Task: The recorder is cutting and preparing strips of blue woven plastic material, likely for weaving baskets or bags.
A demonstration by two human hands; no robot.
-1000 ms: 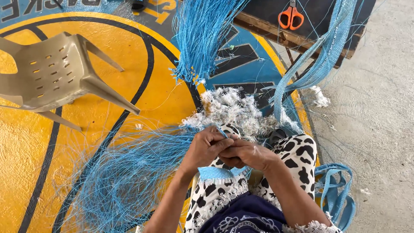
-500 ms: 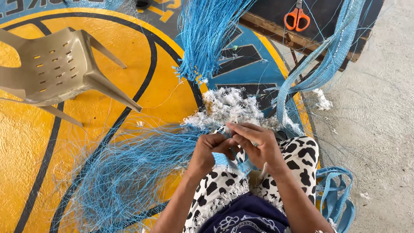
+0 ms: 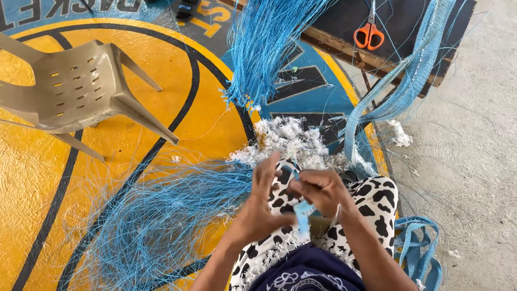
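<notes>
My right hand pinches a small strip of light blue woven plastic over my lap, which is covered in black-and-white spotted cloth. My left hand is beside it with the fingers spread and raised, a thin blue thread running near them. A loose heap of pulled blue threads lies on the floor to my left. A pile of white fluffy scraps sits just beyond my knees.
A beige plastic chair lies tipped on the painted yellow floor at left. Blue threads and a blue woven band hang from a dark bench with orange scissors. More blue band is coiled at right.
My hands have separated slightly: the left one opened its fingers and drew back to the left, while the right keeps hold of the blue strip. The camera tilted a little.
</notes>
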